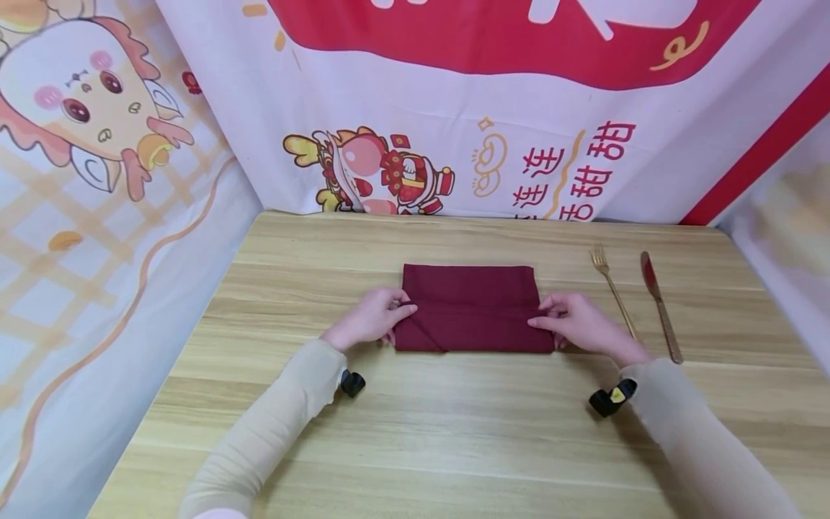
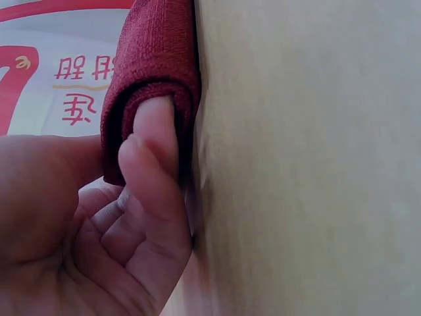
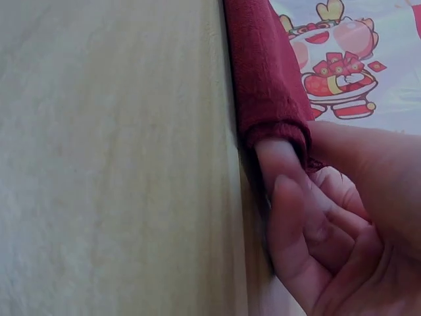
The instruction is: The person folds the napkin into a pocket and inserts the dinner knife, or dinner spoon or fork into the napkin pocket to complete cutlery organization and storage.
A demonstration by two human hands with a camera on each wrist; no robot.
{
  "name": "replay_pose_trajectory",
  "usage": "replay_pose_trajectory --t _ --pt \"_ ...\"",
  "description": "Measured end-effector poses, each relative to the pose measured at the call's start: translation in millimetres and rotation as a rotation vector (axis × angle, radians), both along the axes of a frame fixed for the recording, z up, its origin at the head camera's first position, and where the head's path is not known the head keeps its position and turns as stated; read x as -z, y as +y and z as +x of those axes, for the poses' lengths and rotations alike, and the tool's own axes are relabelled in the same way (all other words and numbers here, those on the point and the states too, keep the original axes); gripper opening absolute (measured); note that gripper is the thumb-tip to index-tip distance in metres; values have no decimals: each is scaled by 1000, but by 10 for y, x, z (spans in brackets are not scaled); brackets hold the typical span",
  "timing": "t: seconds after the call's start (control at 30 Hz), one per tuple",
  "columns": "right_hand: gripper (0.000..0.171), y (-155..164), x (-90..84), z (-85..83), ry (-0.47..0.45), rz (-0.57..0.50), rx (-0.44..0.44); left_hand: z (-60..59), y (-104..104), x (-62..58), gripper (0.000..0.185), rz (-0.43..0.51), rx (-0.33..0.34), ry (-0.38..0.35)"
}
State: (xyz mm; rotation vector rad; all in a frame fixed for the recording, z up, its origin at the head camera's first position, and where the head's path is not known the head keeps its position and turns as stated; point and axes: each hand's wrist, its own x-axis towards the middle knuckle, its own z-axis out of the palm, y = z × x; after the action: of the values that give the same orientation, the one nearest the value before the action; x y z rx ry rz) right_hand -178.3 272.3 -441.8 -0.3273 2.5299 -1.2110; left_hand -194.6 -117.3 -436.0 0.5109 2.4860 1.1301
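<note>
the dark red napkin (image 1: 470, 306) lies folded into a rectangle at the centre of the frame, flat on the wooden worktop (image 1: 454, 432), with a fold line running across it at about mid height. the left hand (image 1: 369, 317) pinches the napkin's left edge at that line, and the right hand (image 1: 580, 323) pinches the right edge level with it. in the left wrist view a finger (image 2: 158, 128) is tucked inside the folded layer of the napkin (image 2: 154, 66), with the thumb outside, so the fingers are grasping the cloth; the right wrist view shows the same, a finger (image 3: 279, 161) slid into the fold of the napkin (image 3: 263, 72) against the worktop (image 3: 112, 158).

to make this fold well, it seems wise that both hands move together and keep the crease parallel to the near edge, with the cloth drawn lightly taut between them so the layers do not slip or bunch. pressing the crease flat while the fingers slide out would likely keep it sharp.

to the right of the frame, well apart from the napkin, a gold fork (image 1: 612, 288) and a knife (image 1: 660, 306) lie side by side. a printed cloth backdrop (image 1: 454, 108) with cartoon figures fills the upper frame.
</note>
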Motion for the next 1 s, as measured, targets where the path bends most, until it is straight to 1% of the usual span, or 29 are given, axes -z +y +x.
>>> replay_pose_trajectory --t 0.07,0.17,0.2,0.27,0.3,0.4,0.43,0.5,0.57,0.63,0.7,0.8,1.0 --pt "28 -8 3 -3 20 10 5 -2 -2 5 19 10 -15 -6" --pt "31 3 -1 5 44 4 9 26 -22 -13 24 60 -52 -17" --pt "33 12 -2 10 49 -6 10 38 -37 -15 27 71 -62 1" --pt "35 38 -25 33 64 -30 20 78 -73 -39 32 106 -70 48" --pt "36 53 -41 46 82 -34 22 98 -92 -53 34 117 -66 83" --pt "36 98 -100 95 143 -48 20 164 -150 -90 39 124 -31 207" --pt "36 109 -124 112 169 -49 14 190 -165 -106 40 124 -12 238" --pt "37 136 -143 138 220 -45 -16 237 -186 -123 42 90 26 293" --pt "38 155 -146 161 244 -41 -52 279 -196 -130 43 30 64 331" --pt "41 165 -132 178 265 -14 -82 305 -195 -128 44 -15 101 343" --pt "44 164 -112 194 271 16 -102 313 -189 -117 45 -49 121 336" --pt "46 153 -73 197 278 65 -117 300 -179 -95 46 -79 128 319" --pt "47 146 -33 165 266 137 -110 255 -167 -68 49 -122 126 289"
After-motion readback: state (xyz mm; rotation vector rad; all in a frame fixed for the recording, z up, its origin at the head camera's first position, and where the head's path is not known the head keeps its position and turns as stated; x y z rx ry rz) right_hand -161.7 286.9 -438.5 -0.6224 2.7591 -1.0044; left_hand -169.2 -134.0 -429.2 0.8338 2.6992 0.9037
